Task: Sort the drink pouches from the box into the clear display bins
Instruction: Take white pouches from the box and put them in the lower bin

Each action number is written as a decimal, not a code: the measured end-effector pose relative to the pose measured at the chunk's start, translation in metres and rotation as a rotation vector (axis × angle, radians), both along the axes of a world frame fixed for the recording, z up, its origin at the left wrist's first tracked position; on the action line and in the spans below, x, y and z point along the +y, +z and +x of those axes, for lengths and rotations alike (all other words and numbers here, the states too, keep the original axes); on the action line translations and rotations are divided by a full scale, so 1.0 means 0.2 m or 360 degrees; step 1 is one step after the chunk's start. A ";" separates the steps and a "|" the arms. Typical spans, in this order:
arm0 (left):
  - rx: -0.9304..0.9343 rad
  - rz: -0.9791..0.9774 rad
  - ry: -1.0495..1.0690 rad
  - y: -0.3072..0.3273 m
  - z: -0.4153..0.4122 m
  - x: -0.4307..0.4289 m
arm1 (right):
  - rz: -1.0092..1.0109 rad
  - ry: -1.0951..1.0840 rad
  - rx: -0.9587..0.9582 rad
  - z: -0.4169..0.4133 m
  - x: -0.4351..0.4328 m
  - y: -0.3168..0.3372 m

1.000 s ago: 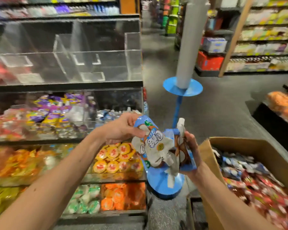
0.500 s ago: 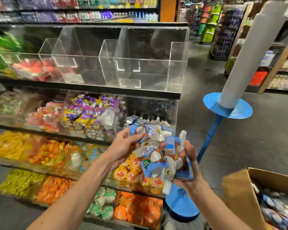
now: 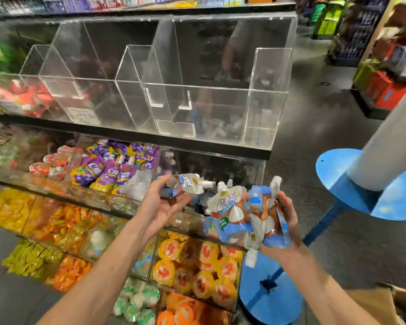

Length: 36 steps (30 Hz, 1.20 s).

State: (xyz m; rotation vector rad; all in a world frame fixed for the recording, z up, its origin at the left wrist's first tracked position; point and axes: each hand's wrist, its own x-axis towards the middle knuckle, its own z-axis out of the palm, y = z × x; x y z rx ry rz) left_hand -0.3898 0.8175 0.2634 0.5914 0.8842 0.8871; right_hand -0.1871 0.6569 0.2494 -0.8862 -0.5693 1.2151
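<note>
**Glossy pouches held before the clear bins**

Purple pouches (image 3: pixel 108 170) heap in a middle-shelf compartment. The left grip (image 3: pixel 161 207) lies palm-up with loose fingers, and a glossy blue-and-white spouted pouch (image 3: pixel 188 184) rests across its fingertips. The right grip (image 3: pixel 284 221) clutches a crinkled bundle of pouches (image 3: pixel 239 216) below a sharp-edged clear bin (image 3: pixel 265 113). A cardboard box (image 3: pixel 399 301) shows its corner lower right.

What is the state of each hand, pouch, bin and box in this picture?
left hand, open, palm up, fingers spread
single pouch, at the left fingertips, cap pointing right; contact unclear
right hand, grips a bundle
pouch bundle, held, caps up and down
top right bin, open top, contents blurred
purple-pouch bin, well filled
cardboard box, open, only a corner in view
</note>
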 end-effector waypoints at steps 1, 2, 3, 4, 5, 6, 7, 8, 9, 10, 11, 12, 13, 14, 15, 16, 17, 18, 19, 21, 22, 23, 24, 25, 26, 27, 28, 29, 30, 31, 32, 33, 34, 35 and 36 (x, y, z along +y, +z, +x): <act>0.0049 -0.0018 0.0007 -0.02 0.01 0.03 | 0.0017 0.0128 0.0343 0.03 0.05 -0.04; 0.0167 0.0027 0.0010 -0.05 0.02 0.07 | 0.0078 0.0182 0.0457 0.06 0.10 -0.07; 0.0296 0.0115 0.0003 -0.08 0.03 0.09 | 0.0059 0.0317 0.0640 0.08 0.15 -0.07; 0.0452 0.0267 -0.0028 -0.11 0.04 0.12 | 0.0007 0.0295 0.0657 0.09 0.17 -0.07; 0.0580 0.0431 -0.0077 -0.13 0.05 0.14 | -0.0105 0.0313 0.0711 0.07 0.18 -0.06; 0.0721 0.0649 -0.0136 -0.15 0.05 0.17 | -0.0196 0.0338 0.0700 0.08 0.20 -0.07; 0.0881 0.0929 -0.0212 -0.17 0.05 0.21 | -0.0165 0.0373 0.0769 0.06 0.20 -0.08; 0.1069 0.1238 -0.0328 -0.18 0.05 0.25 | -0.0083 0.0383 0.0842 0.06 0.23 -0.08; 0.1211 0.1499 -0.0469 -0.19 0.06 0.29 | -0.0111 0.0318 0.0824 0.06 0.24 -0.09; 0.1302 0.1662 -0.0617 -0.19 0.07 0.31 | -0.0128 0.0252 0.0783 0.06 0.25 -0.09; 0.1321 0.1768 -0.0753 -0.20 0.08 0.34 | -0.0085 0.0226 0.0794 0.06 0.26 -0.10; 0.1350 0.1858 -0.0887 -0.22 0.10 0.37 | 0.0018 0.0260 0.0825 0.04 0.27 -0.12; 0.1375 0.1967 -0.1020 -0.24 0.13 0.40 | 0.0052 0.0256 0.0868 0.02 0.27 -0.11; 0.1444 0.2097 -0.1164 -0.26 0.16 0.44 | 0.0046 0.0194 0.0863 0.00 0.27 -0.11; 0.1514 0.2210 -0.1306 -0.29 0.18 0.47 | -0.0019 0.0098 0.0844 -0.02 0.26 -0.09; 0.1609 0.2298 -0.1446 -0.30 0.21 0.50 | 0.0008 0.0071 0.0894 -0.03 0.27 -0.09; 0.1708 0.2376 -0.1551 -0.32 0.24 0.53 | 0.0005 0.0010 0.0933 -0.04 0.27 -0.10; 0.1795 0.2439 -0.1628 -0.34 0.25 0.56 | 0.0002 -0.0038 0.0959 -0.05 0.27 -0.10; 0.1869 0.2466 -0.1688 -0.36 0.27 0.58 | -0.0049 -0.0076 0.0938 -0.06 0.28 -0.10; 0.1967 0.2510 -0.1759 -0.39 0.28 0.61 | -0.0119 -0.0109 0.0889 -0.08 0.29 -0.10; 0.1975 0.2518 -0.1809 -0.41 0.28 0.63 | -0.0112 -0.0117 0.0886 -0.09 0.30 -0.10; 0.1984 0.2531 -0.1872 -0.42 0.29 0.65 | -0.0096 -0.0129 0.0880 -0.10 0.30 -0.09; 0.2007 0.2537 -0.1948 -0.44 0.29 0.67 | -0.0065 -0.0136 0.0888 -0.10 0.30 -0.09; 0.2064 0.2537 -0.2032 -0.46 0.30 0.68 | -0.0050 -0.0155 0.0885 -0.11 0.31 -0.09; 0.2147 0.2541 -0.2114 -0.47 0.31 0.69 | -0.0047 -0.0175 0.0889 -0.12 0.32 -0.09; 0.2233 0.2530 -0.2184 -0.47 0.32 0.70 | -0.0041 -0.0198 0.0889 -0.12 0.34 -0.09; 0.2292 0.2512 -0.2221 -0.47 0.32 0.70 | -0.0026 -0.0218 0.0887 -0.12 0.35 -0.10; 0.2320 0.2506 -0.2234 -0.46 0.32 0.70 | -0.0011 -0.0222 0.0881 -0.12 0.36 -0.10; 0.2334 0.2523 -0.2243 -0.46 0.32 0.69 | -0.0012 -0.0224 0.0872 -0.13 0.36 -0.09; 0.2352 0.2554 -0.2249 -0.45 0.32 0.69 | -0.0018 -0.0206 0.0881 -0.13 0.37 -0.09; 0.2380 0.2585 -0.2250 -0.44 0.32 0.68 | -0.0034 -0.0168 0.0898 -0.13 0.37 -0.08; 0.2415 0.2602 -0.2246 -0.44 0.32 0.68 | -0.0058 -0.0130 0.0906 -0.13 0.38 -0.07; 0.2448 0.2594 -0.2239 -0.43 0.32 0.68 | -0.0089 -0.0116 0.0899 -0.13 0.38 -0.06; 0.2444 0.2561 -0.2229 -0.42 0.32 0.67 | -0.0115 -0.0121 0.0890 -0.13 0.39 -0.06; 0.2401 0.2526 -0.2205 -0.40 0.32 0.67 | -0.0130 -0.0127 0.0892 -0.13 0.39 -0.06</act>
